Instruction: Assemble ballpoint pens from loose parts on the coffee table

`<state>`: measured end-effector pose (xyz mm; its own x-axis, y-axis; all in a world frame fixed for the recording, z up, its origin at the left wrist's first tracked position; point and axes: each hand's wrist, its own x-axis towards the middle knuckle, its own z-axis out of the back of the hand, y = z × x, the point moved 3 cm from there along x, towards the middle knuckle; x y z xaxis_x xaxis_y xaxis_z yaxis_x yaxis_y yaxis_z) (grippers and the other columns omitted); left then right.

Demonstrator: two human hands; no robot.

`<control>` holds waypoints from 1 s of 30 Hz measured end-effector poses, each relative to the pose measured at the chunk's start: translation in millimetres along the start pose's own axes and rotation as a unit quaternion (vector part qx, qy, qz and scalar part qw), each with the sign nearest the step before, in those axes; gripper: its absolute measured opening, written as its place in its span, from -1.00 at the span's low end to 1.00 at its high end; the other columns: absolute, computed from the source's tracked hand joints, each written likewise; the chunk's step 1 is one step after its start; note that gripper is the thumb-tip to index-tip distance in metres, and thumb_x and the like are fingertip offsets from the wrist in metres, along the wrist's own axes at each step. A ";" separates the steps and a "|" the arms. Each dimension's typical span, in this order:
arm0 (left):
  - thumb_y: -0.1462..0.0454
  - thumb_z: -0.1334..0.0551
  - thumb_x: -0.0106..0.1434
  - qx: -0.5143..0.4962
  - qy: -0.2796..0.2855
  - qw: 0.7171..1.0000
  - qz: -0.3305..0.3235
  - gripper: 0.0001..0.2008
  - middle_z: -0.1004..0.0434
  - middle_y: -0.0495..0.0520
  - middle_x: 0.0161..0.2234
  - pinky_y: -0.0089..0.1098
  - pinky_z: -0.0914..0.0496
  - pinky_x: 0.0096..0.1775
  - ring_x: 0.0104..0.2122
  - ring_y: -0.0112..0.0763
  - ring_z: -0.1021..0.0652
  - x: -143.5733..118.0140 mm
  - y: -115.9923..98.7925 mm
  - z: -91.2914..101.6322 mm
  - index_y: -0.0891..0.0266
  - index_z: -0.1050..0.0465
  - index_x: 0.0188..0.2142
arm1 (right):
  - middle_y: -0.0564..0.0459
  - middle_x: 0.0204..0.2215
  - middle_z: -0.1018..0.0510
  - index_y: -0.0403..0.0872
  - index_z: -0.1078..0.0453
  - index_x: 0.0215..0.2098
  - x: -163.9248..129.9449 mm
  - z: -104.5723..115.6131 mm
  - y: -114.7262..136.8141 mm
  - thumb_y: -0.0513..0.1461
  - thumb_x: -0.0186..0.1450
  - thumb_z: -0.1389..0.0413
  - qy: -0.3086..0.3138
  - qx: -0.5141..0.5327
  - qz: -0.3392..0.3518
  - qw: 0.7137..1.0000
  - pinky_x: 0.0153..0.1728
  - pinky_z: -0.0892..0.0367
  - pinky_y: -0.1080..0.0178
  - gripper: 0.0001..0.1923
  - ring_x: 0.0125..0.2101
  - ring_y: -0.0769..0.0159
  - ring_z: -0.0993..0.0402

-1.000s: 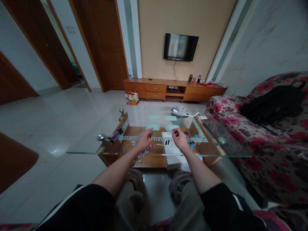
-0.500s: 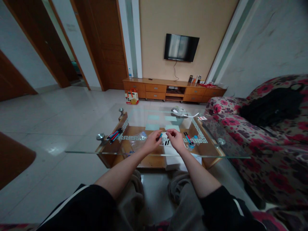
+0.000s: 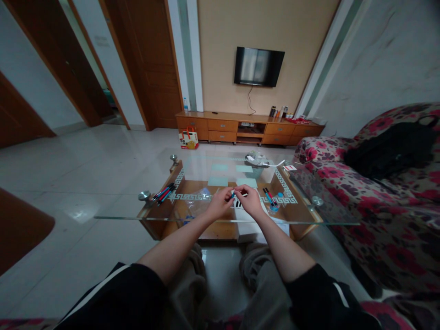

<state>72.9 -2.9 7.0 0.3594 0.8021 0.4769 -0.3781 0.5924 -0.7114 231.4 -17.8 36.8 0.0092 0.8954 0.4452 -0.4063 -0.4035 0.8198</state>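
Note:
My left hand and my right hand meet above the near middle of the glass coffee table. Between their fingertips is a small blue pen part, pinched from both sides. Just below the hands, small black pen pieces lie on a white sheet. A crumpled clear plastic bag lies left of my left hand. A few pens rest right of my right hand.
Several red, blue and black pens lie at the table's left end. A basket of papers stands at the far side. A floral sofa runs along the right. A TV cabinet stands against the far wall.
My hands came together from apart over the table. The left hand moved right with the blue piece, and the right hand now pinches it too.

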 end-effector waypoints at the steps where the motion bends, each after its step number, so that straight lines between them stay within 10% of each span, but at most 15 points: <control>1: 0.32 -0.23 0.26 0.001 0.002 1.000 0.000 -0.63 -0.54 0.05 -0.29 -0.35 -0.48 -0.17 -0.30 -0.39 -0.56 0.1 -0.5 -0.8 0.20 -0.38 0.08 | -0.02 -0.36 -0.64 -0.09 -0.54 -0.29 -0.6 2.0 -0.9 -0.11 0.25 -0.15 -0.003 -0.004 -0.002 1.000 -0.33 -0.39 0.25 -0.77 -0.42 0.28 -0.49; 30: 0.31 -0.25 0.24 -0.005 -0.002 1.000 0.007 -0.64 -0.56 0.04 -0.30 -0.35 -0.48 -0.19 -0.31 -0.39 -0.56 -3.5 5.0 3.9 0.19 -0.41 0.05 | -0.01 -0.27 -0.62 -0.04 -0.56 -0.24 -2.3 1.9 0.2 -0.17 0.33 -0.08 0.015 -0.058 0.045 0.997 -0.24 -0.40 0.25 -0.78 -0.32 0.29 -0.51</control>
<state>66.4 -2.5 3.8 0.3513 0.8102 0.4691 -0.3739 0.5808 -0.7231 233.0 -20.3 36.6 -0.0587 0.8627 0.5022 -0.5068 -0.4592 0.7296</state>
